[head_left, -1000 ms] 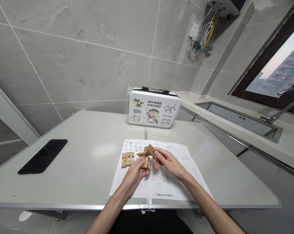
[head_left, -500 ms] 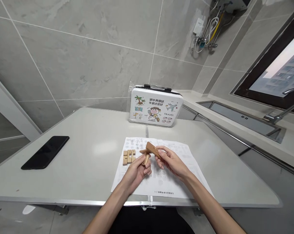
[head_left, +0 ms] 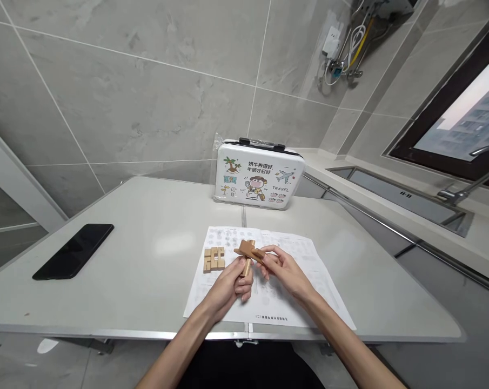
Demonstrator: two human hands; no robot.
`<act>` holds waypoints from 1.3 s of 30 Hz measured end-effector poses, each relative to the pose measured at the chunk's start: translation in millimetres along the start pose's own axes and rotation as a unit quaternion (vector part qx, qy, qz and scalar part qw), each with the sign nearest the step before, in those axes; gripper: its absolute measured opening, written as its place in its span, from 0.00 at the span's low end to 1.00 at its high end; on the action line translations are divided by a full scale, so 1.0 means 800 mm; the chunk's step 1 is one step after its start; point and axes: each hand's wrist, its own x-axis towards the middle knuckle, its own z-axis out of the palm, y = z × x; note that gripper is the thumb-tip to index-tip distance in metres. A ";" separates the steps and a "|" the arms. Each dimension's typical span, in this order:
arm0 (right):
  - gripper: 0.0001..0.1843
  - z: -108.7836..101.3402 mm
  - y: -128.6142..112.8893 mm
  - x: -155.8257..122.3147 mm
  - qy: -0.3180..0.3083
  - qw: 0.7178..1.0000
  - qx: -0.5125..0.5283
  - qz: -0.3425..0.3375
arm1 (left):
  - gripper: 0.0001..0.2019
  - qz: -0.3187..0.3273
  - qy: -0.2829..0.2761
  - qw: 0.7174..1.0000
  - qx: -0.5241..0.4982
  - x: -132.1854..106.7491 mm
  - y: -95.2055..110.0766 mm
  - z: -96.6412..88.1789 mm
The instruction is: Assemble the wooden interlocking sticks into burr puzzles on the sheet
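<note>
Both grips clamped: left hand [head_left: 228,284] on pale bar [head_left: 247,263], right hand [head_left: 285,272] on dark bar [head_left: 246,249]; joint hidden.

Stick [head_left: 247,265] — base hidden in left grip [head_left: 233,285]

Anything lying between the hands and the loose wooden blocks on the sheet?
Nothing visible does. The left hand and right hand both hold the crossed wooden pieces; only bare paper sheet separates them from the loose blocks.

Tipped the dark wooden piece [head_left: 250,252] down from a steep slant to nearly level, crossing the light wooden stick [head_left: 247,266]. Stood the stick more upright in the left hand [head_left: 230,285]. Drew the right hand [head_left: 282,270] in closer, fingertips nearly meeting.
</note>
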 end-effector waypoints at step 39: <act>0.19 -0.027 0.002 -0.014 -0.097 0.975 0.149 0.131 | 0.24 -0.098 0.017 0.995 0.005 -0.001 0.001 0.001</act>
